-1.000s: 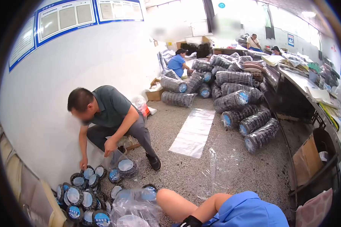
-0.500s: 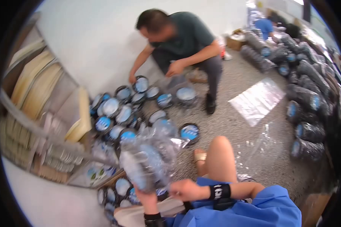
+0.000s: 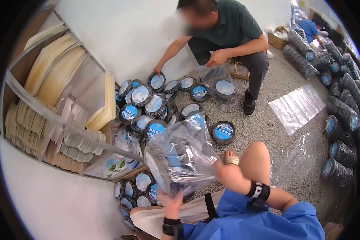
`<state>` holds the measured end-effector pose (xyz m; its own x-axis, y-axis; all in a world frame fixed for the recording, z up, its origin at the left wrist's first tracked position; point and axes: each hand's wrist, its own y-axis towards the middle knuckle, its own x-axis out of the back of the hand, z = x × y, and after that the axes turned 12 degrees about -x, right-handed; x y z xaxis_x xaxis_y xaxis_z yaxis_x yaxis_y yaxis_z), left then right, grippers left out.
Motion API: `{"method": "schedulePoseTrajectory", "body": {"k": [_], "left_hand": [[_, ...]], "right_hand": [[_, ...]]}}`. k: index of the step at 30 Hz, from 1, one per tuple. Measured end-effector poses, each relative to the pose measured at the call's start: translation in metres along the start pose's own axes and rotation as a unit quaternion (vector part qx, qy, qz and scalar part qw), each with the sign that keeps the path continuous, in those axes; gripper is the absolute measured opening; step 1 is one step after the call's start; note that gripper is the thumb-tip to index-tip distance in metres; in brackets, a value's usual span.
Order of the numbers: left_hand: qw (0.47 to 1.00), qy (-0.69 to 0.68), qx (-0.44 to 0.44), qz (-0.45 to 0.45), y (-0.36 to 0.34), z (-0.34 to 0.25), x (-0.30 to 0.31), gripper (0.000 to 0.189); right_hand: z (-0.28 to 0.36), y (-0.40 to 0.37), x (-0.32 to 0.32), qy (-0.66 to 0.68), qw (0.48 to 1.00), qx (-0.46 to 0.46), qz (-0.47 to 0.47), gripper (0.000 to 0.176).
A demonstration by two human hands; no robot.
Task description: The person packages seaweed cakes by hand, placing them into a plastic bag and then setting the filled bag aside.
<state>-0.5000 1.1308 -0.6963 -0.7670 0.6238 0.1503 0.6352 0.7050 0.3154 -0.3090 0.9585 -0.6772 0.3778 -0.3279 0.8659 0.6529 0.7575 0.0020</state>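
Note:
A clear plastic bag (image 3: 192, 166) with black-wrapped, blue-labelled round discs inside is in front of me, over my lap. My right hand (image 3: 229, 175) is closed on the bag's right edge. At the bag's lower left corner, my left hand (image 3: 171, 206) has its fingers apart, somewhat blurred, with the fingertips right at the plastic. Beyond the bag lies a pile of similar discs with round labels (image 3: 154, 105). One single disc (image 3: 223, 133) rests on the floor to the right of the bag.
Across the pile a person in a dark green shirt (image 3: 238, 24) crouches, one hand on a disc, the other on a clear bag (image 3: 217, 76). Shelving with stacked pale sheets (image 3: 54, 76) stands left. An empty plastic sheet (image 3: 298, 108) lies on the floor. Wrapped rolls (image 3: 342, 154) line the right side.
My right hand has moved up and right with the bag's edge, and the bag has spread wider. My left hand has loosened below it. The view has shifted left.

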Motion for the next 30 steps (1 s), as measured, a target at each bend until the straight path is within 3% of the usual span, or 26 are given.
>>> {"method": "schedulePoseTrajectory", "body": {"k": [1,2,3,4,5,6,7,8,10,11,12,14,16,17,18,19,21,23,24,25,26,28,29,30], "left_hand": [[0.965,-0.223,0.091,-0.101,0.005,0.008,-0.013,0.057],[0.864,-0.431,0.176,-0.191,0.010,0.012,-0.025,0.061],[0.990,-0.102,0.047,-0.090,0.006,0.014,-0.035,0.059],[0.990,-0.103,0.046,-0.087,0.011,0.019,-0.033,0.059],[0.993,0.038,0.103,0.040,0.014,0.028,-0.029,0.050],[0.957,0.176,0.162,0.165,0.012,0.041,-0.019,0.042],[0.975,0.095,0.062,0.193,-0.007,0.125,0.012,0.032],[0.975,0.097,0.074,0.187,-0.022,0.179,0.024,0.032],[0.895,0.286,-0.123,0.319,-0.037,0.238,0.039,0.028],[0.897,0.289,-0.116,0.313,-0.032,0.233,0.035,0.028],[0.850,0.319,-0.066,0.414,-0.013,0.218,0.021,0.028],[0.718,0.355,0.043,0.597,0.004,0.196,-0.006,0.027],[0.578,0.396,-0.232,0.675,-0.039,0.311,-0.013,0.026],[0.732,0.350,-0.043,0.583,-0.029,0.273,-0.027,0.029],[0.837,0.281,0.148,0.446,0.002,0.206,-0.042,0.032],[0.839,0.282,0.160,0.437,0.026,0.164,-0.038,0.032],[0.792,0.093,0.170,0.579,0.072,0.103,-0.014,0.040],[0.778,0.058,0.190,0.597,0.125,0.034,0.044,0.044],[0.816,-0.014,0.265,0.513,0.143,0.015,0.079,0.040],[0.858,-0.017,0.261,0.442,0.162,0.007,0.119,0.035],[0.907,-0.058,0.301,0.290,0.164,0.022,0.167,0.032],[0.949,0.061,0.307,0.042,0.132,0.101,0.257,0.025],[0.919,0.262,0.293,0.029,0.077,0.187,0.321,0.021],[0.843,0.444,0.303,0.010,0.023,0.269,0.384,0.017]], "right_hand": [[0.009,-0.011,-0.017,-0.059,0.994,0.041,0.083,0.027],[0.015,-0.027,-0.042,0.033,0.979,0.123,0.159,0.020],[0.031,-0.038,-0.046,0.079,0.954,0.152,0.247,0.017],[0.044,-0.044,-0.032,0.176,0.927,0.171,0.285,0.017],[0.037,-0.049,-0.052,0.239,0.909,0.198,0.278,0.017],[0.036,-0.044,-0.044,0.239,0.907,0.195,0.285,0.017],[0.040,-0.037,-0.027,0.325,0.857,0.202,0.344,0.019],[0.045,-0.035,-0.016,0.407,0.794,0.208,0.399,0.021],[0.053,-0.037,-0.005,0.400,0.791,0.200,0.417,0.021],[0.055,-0.034,-0.004,0.394,0.796,0.187,0.420,0.021],[0.051,-0.027,-0.007,0.392,0.792,0.189,0.427,0.021],[0.031,-0.009,-0.017,0.362,0.855,0.077,0.365,0.021],[0.006,0.009,-0.034,0.233,0.926,-0.057,0.293,0.021],[0.009,0.018,-0.025,0.240,0.936,-0.090,0.242,0.022],[0.011,0.023,-0.018,0.246,0.942,-0.122,0.191,0.024],[0.002,0.021,-0.033,0.220,0.959,-0.099,0.146,0.025],[0.010,0.025,-0.032,0.226,0.955,-0.128,0.143,0.029],[0.017,0.029,-0.027,0.215,0.953,-0.156,0.146,0.044],[0.022,0.031,-0.025,0.216,0.956,-0.153,0.128,0.044],[0.028,0.034,-0.023,0.207,0.957,-0.156,0.131,0.040],[0.035,0.037,-0.022,0.198,0.959,-0.155,0.132,0.036],[0.036,0.039,-0.031,0.193,0.963,-0.140,0.127,0.030],[0.036,0.040,-0.037,0.191,0.966,-0.130,0.117,0.024],[0.036,0.045,-0.043,0.192,0.972,-0.114,0.077,0.019]]}}
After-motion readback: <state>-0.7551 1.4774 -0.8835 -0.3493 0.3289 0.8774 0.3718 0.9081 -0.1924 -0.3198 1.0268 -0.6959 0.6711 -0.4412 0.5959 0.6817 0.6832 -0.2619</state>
